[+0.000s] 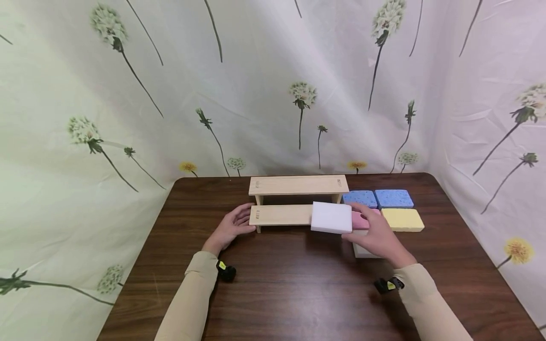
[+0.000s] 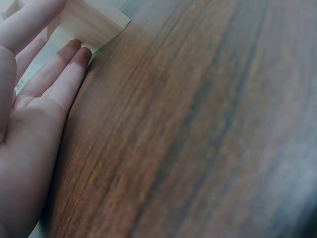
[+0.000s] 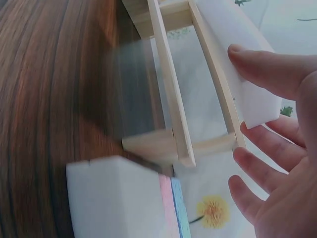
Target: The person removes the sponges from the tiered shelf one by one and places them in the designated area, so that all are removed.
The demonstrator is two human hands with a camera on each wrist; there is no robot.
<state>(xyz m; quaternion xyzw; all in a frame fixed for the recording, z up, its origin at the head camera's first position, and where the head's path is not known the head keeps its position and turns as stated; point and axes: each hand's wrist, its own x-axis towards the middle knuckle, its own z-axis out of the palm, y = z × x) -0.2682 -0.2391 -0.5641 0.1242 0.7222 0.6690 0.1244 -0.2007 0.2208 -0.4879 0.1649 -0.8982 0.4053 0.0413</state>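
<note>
A two-step wooden shelf (image 1: 281,215) stands on the table. My right hand (image 1: 377,237) pinches a white sponge block (image 1: 331,218) between thumb and fingers, at the right part of the lower step. In the right wrist view the thumb presses one face of the white block (image 3: 262,99), and the ring and little fingers stay off it. My left hand (image 1: 230,227) rests at the shelf's left end. The left wrist view shows its extended fingers (image 2: 64,82) at the wooden side panel (image 2: 91,25).
Right of the shelf lie two blue sponges (image 1: 394,199), a yellow sponge (image 1: 402,219), a pink sponge (image 1: 359,220) and another white block (image 1: 364,251), partly behind my right hand. A flower-printed cloth (image 1: 264,94) hangs behind the dark wooden table (image 1: 290,293).
</note>
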